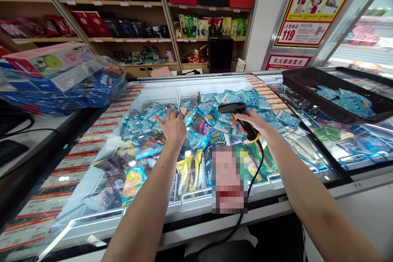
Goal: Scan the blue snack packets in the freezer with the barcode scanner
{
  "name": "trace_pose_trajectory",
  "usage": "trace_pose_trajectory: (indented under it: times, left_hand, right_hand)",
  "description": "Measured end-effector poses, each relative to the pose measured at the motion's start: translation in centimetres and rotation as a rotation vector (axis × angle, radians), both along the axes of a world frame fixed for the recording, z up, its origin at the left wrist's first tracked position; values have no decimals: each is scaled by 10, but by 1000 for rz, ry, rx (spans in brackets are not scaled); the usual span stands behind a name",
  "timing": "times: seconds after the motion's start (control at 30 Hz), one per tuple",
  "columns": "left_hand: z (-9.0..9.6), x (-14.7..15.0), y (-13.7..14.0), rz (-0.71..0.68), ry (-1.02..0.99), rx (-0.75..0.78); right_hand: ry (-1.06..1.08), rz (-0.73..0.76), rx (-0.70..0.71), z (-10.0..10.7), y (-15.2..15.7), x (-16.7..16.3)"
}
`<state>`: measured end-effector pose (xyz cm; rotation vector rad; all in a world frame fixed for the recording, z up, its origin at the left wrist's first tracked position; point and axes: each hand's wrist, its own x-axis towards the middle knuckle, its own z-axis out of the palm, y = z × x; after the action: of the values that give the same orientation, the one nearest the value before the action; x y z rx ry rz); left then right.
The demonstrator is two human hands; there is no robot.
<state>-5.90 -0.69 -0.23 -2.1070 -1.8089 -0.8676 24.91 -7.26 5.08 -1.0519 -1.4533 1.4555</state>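
Observation:
My right hand grips a black and yellow barcode scanner by its handle, with its head pointing left over some light-blue packets. A black cord runs from the handle down to the front edge. My left hand is spread flat, fingers apart, at the edge of another group of light-blue packets; whether it presses on one I cannot tell. The packets lie scattered over the glass top of a chest freezer. Below the glass, colourful wrapped frozen goods show through.
A dark brown basket with several light-blue packets stands at the right. Plastic-wrapped boxes are stacked at the left. Price strips line the freezer's left side. Shelves with bottles and boxes stand behind. A pixelated patch covers the front middle.

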Motion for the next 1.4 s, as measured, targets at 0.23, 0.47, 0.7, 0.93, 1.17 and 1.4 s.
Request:
trace_pose_trajectory:
  times: [0.23,0.47,0.7,0.93,1.17,1.4]
  left_hand:
    - [15,18,-8,-95,-49,36]
    - [20,57,-13,-334,-230,-181]
    - [18,88,-9,-341,-246,-317]
    - [13,95,-7,-285,-197,-319]
    - [7,86,-2,-311,-390,-314]
    - [9,61,-7,-387,-901,-453]
  right_hand:
    - [9,-27,16,1,0,6]
    - [36,-141,30,-5,7,20]
    - [41,-134,15,-8,8,19]
    - [30,-147,33,-10,9,18]
    - [30,-139,20,-11,10,19]
    - [31,-113,5,-9,9,20]
